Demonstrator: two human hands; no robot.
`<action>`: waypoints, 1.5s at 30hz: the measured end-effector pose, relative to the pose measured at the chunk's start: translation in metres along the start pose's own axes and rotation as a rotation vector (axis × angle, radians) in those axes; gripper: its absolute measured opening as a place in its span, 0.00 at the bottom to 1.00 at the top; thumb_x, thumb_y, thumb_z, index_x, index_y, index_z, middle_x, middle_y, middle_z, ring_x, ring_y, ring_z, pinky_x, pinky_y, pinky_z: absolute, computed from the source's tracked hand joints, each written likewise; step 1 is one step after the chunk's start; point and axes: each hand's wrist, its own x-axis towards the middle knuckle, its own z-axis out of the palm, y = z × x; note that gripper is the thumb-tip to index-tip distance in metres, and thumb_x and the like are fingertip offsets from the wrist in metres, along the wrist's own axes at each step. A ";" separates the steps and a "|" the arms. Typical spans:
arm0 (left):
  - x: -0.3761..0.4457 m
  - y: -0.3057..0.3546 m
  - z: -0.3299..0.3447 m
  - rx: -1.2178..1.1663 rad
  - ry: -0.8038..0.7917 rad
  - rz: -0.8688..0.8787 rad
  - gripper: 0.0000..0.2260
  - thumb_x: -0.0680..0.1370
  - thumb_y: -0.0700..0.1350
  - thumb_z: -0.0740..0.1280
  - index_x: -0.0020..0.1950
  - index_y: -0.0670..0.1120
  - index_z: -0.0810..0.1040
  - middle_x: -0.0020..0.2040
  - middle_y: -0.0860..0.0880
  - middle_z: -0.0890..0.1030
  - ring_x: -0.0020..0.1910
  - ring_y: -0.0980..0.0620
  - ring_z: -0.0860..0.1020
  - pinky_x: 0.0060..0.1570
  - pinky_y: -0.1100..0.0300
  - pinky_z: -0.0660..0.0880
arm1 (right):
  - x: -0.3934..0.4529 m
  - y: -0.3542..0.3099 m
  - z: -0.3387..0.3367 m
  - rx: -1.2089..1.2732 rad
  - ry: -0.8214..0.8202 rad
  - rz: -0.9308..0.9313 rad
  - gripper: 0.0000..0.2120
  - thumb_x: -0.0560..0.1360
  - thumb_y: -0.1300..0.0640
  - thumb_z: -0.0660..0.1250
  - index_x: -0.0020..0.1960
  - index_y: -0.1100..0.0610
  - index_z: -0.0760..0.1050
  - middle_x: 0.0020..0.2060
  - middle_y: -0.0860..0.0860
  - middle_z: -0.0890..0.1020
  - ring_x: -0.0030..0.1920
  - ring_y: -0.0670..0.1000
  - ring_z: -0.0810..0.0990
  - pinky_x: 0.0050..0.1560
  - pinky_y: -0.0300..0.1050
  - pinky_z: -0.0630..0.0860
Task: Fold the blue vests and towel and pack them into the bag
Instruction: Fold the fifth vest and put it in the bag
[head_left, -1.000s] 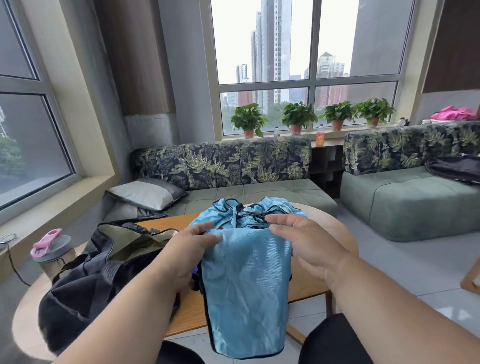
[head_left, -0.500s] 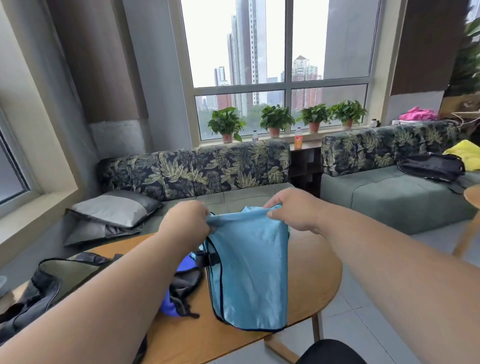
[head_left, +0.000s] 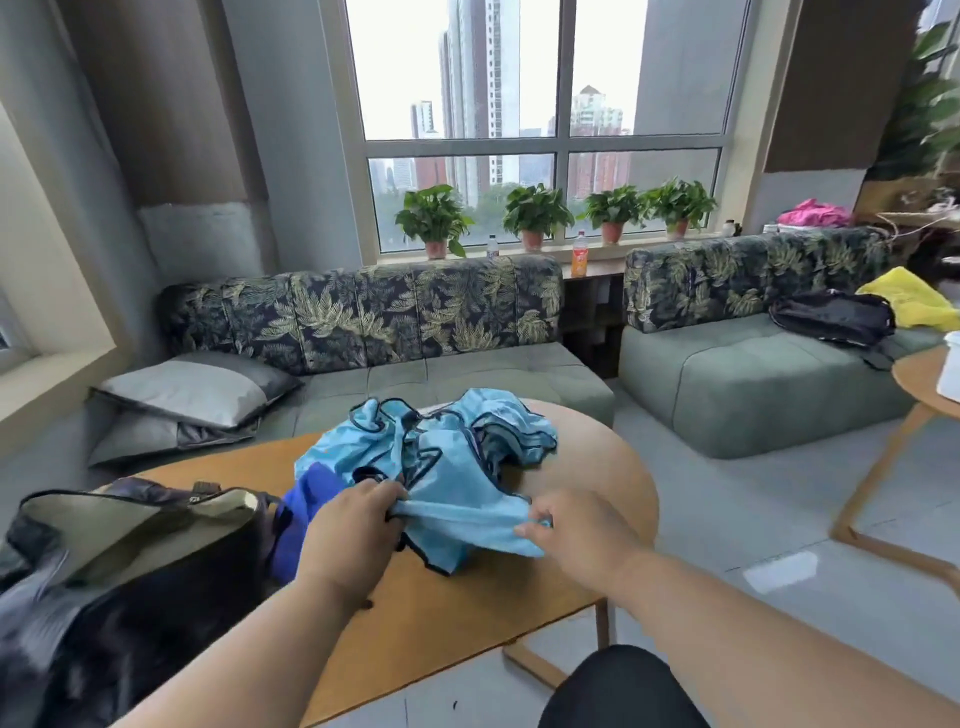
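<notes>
A light blue vest (head_left: 457, 519) with dark trim lies bunched on the wooden table (head_left: 447, 618). My left hand (head_left: 353, 525) pinches its left edge and my right hand (head_left: 576, 530) pinches its right edge, both low over the tabletop. Behind it more light blue vests (head_left: 441, 441) sit in a crumpled heap. A darker blue cloth (head_left: 306, 499), maybe the towel, peeks out between the heap and the bag. The black bag (head_left: 130, 561) with a tan lining stands open at the table's left end.
A leaf-patterned sofa (head_left: 374, 322) with grey pillows (head_left: 192, 384) runs behind the table. A second sofa (head_left: 753, 374) at the right carries a black bag and a yellow cloth. Another wooden table (head_left: 924, 374) stands at the far right. Potted plants line the window sill.
Both hands have come down from chest height with the vest, which hung flat before and now lies bunched on the table. The view has shifted, showing the vest heap again.
</notes>
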 end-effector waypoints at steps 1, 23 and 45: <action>-0.022 -0.008 0.014 0.002 -0.049 -0.014 0.06 0.77 0.51 0.73 0.53 0.56 0.82 0.48 0.55 0.82 0.51 0.47 0.82 0.42 0.52 0.75 | -0.010 0.009 0.019 -0.021 -0.059 -0.001 0.17 0.79 0.42 0.70 0.39 0.52 0.76 0.36 0.46 0.77 0.37 0.48 0.74 0.38 0.43 0.68; 0.042 0.013 -0.050 -0.096 0.049 0.015 0.05 0.75 0.46 0.77 0.50 0.49 0.86 0.53 0.48 0.79 0.53 0.43 0.76 0.53 0.52 0.72 | 0.019 -0.039 -0.077 0.104 0.288 -0.155 0.12 0.84 0.48 0.63 0.47 0.54 0.74 0.35 0.50 0.77 0.40 0.54 0.75 0.41 0.51 0.69; 0.043 0.031 0.084 -0.134 -0.222 0.111 0.10 0.72 0.45 0.79 0.48 0.56 0.81 0.48 0.59 0.80 0.53 0.48 0.80 0.48 0.56 0.72 | -0.004 0.085 -0.013 0.296 0.179 0.152 0.12 0.82 0.45 0.66 0.43 0.50 0.74 0.34 0.48 0.76 0.36 0.48 0.73 0.40 0.47 0.70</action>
